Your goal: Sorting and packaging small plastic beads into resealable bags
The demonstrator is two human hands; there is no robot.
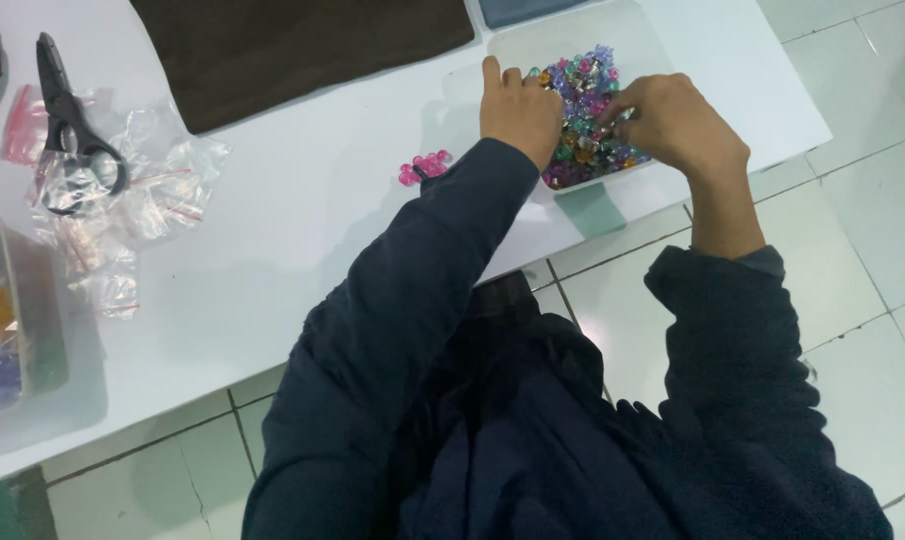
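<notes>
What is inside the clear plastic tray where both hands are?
The clear tray holds a heap of small beads in purple, pink, green and amber. The left hand and right hand cover part of the heap, so the beads beneath them are hidden.

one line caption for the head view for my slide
Both hands, left and right, sort colourful beads in a clear tray on a white table.

Multicoloured beads (585, 120), black scissors (68, 120), brown cloth (293, 50).

One head view only, you look steeply down from above your own arms, close range, facing the white bench (273, 230), tiled floor at right.
</notes>
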